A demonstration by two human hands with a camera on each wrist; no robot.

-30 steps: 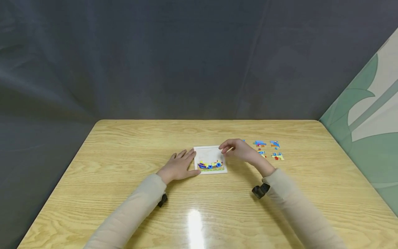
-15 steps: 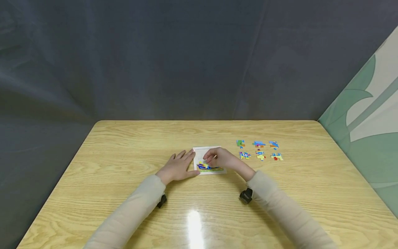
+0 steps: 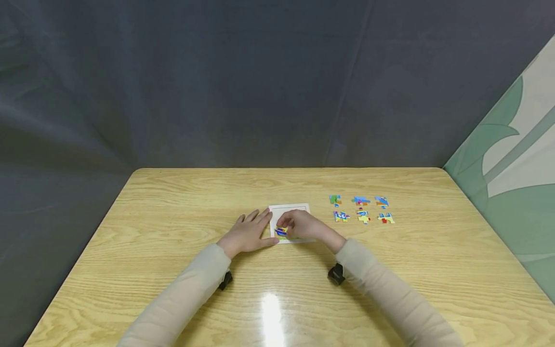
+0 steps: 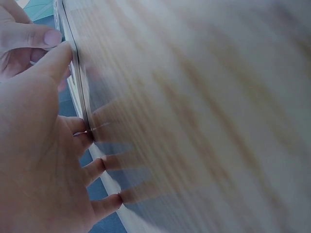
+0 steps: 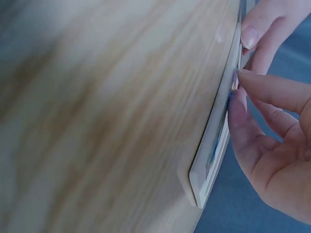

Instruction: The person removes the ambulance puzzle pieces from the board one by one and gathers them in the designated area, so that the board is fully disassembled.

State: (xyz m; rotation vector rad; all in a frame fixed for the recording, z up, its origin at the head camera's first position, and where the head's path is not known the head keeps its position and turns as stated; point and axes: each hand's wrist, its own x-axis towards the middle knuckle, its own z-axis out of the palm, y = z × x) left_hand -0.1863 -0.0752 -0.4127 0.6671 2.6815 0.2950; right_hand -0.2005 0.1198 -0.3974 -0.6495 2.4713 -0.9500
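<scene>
A white-rimmed jigsaw tray (image 3: 288,206) lies on the table between the hands. Along its near side sit fitted pieces with a colourful picture, of which only the left part (image 3: 281,232) shows past the right hand. My left hand (image 3: 247,236) rests flat with fingers spread, thumb and fingertips at the tray's left edge. Over the tray, my right hand (image 3: 301,225) has thumb and forefinger close together. In the right wrist view they pinch a small puzzle piece (image 5: 235,80) low at the tray; most of it is hidden.
Loose puzzle pieces lie in two rows right of the tray, among them a green and blue one (image 3: 335,199) and a yellow and red one (image 3: 386,218). The wooden table (image 3: 182,207) ends at a dark curtain (image 3: 243,96) behind.
My right hand has moved left from the tray's right edge and down over the fitted pieces, uncovering the loose pieces behind it. The left hand has stayed in place.
</scene>
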